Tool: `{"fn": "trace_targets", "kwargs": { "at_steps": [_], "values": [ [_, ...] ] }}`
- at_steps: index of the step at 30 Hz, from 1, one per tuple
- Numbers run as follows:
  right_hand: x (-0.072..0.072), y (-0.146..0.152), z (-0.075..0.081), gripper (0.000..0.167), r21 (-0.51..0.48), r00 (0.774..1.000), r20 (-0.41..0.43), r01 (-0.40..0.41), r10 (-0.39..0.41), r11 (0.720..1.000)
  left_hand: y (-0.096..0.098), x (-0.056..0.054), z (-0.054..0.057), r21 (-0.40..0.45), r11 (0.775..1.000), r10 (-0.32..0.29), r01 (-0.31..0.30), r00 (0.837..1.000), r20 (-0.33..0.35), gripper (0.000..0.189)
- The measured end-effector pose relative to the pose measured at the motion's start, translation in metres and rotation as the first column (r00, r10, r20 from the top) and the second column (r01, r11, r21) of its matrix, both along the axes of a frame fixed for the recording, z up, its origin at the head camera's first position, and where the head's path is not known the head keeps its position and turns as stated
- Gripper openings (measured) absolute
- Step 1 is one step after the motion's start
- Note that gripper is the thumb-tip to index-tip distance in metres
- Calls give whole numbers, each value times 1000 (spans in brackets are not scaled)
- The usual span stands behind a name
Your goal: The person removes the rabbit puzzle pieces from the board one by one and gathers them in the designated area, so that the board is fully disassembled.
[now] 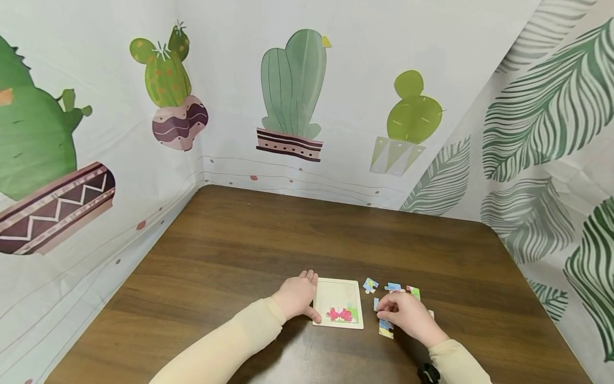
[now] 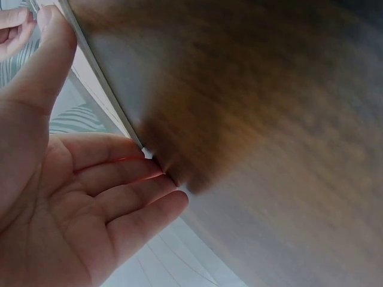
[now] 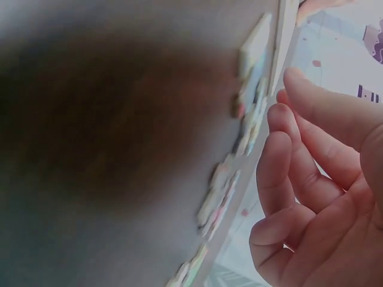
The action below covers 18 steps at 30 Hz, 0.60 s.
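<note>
A pale square puzzle board (image 1: 337, 293) lies on the table, with joined pink-and-green puzzle pieces (image 1: 341, 314) in its lower right part. My left hand (image 1: 298, 296) rests along the board's left side, fingers straight and thumb at the lower left corner; the left wrist view shows the fingertips at the board's edge. Over the loose pieces to the right hovers my right hand (image 1: 406, 316), fingers loosely bent. In the right wrist view its thumb and index tips are close together, with no piece visible between them. Blue-and-yellow pieces (image 1: 386, 332) lie below its fingertips, partly covered.
Beyond the right hand are a blue piece with yellow (image 1: 370, 285), another blue piece (image 1: 394, 287) and a green-and-red piece (image 1: 415, 292). The brown wooden table (image 1: 268, 234) meets a cactus-print cloth (image 1: 230, 106) behind it. A black band (image 1: 428, 372) circles the right wrist.
</note>
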State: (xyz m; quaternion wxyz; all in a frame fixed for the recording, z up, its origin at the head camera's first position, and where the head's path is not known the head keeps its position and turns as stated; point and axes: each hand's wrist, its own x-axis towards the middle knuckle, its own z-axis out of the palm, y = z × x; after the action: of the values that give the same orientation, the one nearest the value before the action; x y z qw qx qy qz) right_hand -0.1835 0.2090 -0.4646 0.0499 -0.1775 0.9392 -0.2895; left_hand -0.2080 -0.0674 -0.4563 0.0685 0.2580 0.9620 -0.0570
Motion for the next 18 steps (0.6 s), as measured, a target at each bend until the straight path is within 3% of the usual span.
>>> {"fn": "trace_targets", "kwargs": {
  "at_steps": [9,18],
  "values": [
    [-4,-29,6,8,-3,1000,-13,12,-13,1000,-1,0,0,3,1000,-9,9,1000,-11,108],
    [-7,-59,7,14,-1,997,-48,-67,67,998,0,0,1,12,1000,-11,11,1000,-5,108]
  ]
}}
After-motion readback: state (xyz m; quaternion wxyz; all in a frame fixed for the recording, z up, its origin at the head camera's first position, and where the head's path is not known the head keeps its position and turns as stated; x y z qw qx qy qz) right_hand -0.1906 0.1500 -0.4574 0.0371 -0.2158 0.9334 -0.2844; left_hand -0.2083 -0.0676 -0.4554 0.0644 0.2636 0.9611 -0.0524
